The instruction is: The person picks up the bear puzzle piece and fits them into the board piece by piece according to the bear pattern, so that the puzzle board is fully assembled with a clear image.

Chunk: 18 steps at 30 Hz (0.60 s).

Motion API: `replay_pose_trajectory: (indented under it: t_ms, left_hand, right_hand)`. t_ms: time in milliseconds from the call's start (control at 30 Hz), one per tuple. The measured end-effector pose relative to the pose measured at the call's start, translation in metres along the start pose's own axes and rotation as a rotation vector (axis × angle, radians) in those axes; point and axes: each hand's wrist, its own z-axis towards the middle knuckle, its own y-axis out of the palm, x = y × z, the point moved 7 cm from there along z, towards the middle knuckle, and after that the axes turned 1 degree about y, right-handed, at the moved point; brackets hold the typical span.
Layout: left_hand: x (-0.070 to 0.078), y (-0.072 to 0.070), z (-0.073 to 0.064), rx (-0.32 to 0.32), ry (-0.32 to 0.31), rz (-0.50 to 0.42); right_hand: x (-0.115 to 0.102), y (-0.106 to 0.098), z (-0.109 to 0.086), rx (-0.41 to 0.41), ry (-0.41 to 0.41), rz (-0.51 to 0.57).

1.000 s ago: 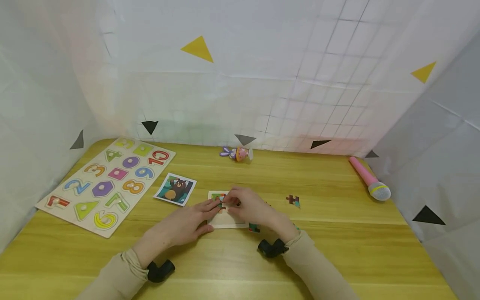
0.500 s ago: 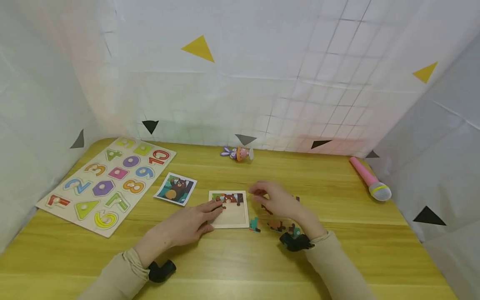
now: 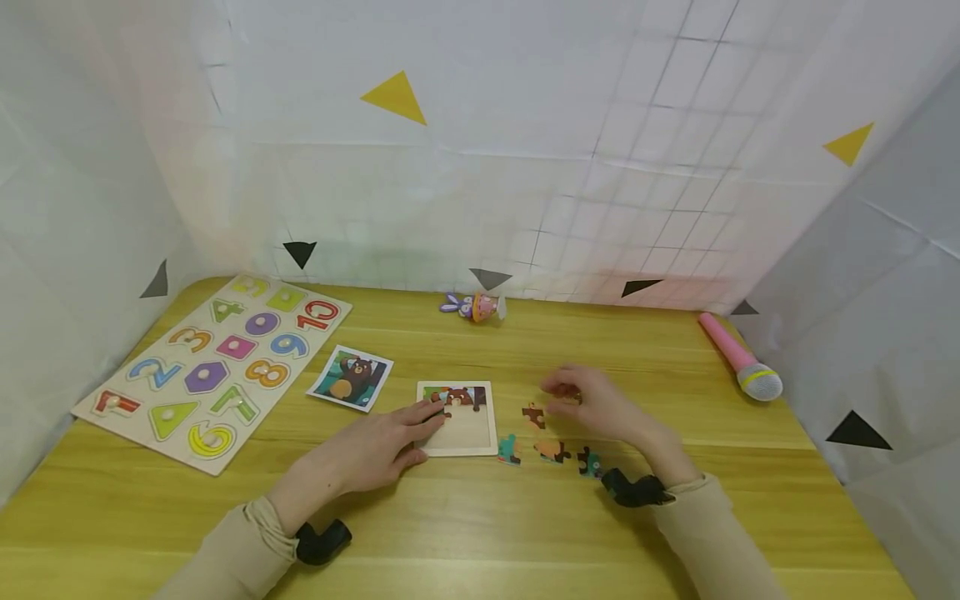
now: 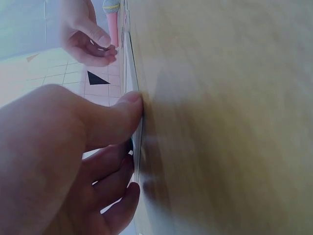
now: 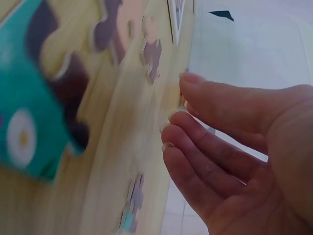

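Left grip (image 3: 386, 446), mine: relaxed, unclamped, resting on the left side of a square pale wooden puzzle tray (image 3: 468, 435). Right grip (image 3: 600, 407), mine: thumb and fingers apart, empty, near a brown-and-teal jigsaw piece (image 5: 133, 203) on the yellow wood-grained table (image 3: 465, 533), right of the tray. Risks: too low a reach could knock the piece away; too light a left touch could let the tray slide.

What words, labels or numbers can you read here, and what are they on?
On the number board:
"1"
"2"
"3"
"4"
"6"
"7"
"8"
"9"
"10"
The yellow-green numeral beyond the "4": too unclear to be sure.
No readable text on the picture card, puzzle frame, loose puzzle pieces or pink microphone.
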Motion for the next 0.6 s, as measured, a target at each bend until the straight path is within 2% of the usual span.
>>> replay_pose_trajectory:
  t_ms: [233,467,600]
  left_hand:
    - [-0.001,0.0,0.0,-0.006,-0.01,-0.012]
    - [-0.002,0.0,0.0,-0.007,-0.022,-0.016]
    - [-0.001,0.0,0.0,-0.01,-0.021,-0.012]
  right_hand:
    - [0.007,0.0,-0.01,-0.011,0.013,-0.014]
    - [0.004,0.011,-0.007,-0.067,0.05,-0.015]
    - [0.005,0.013,-0.007,-0.065,0.059,-0.003]
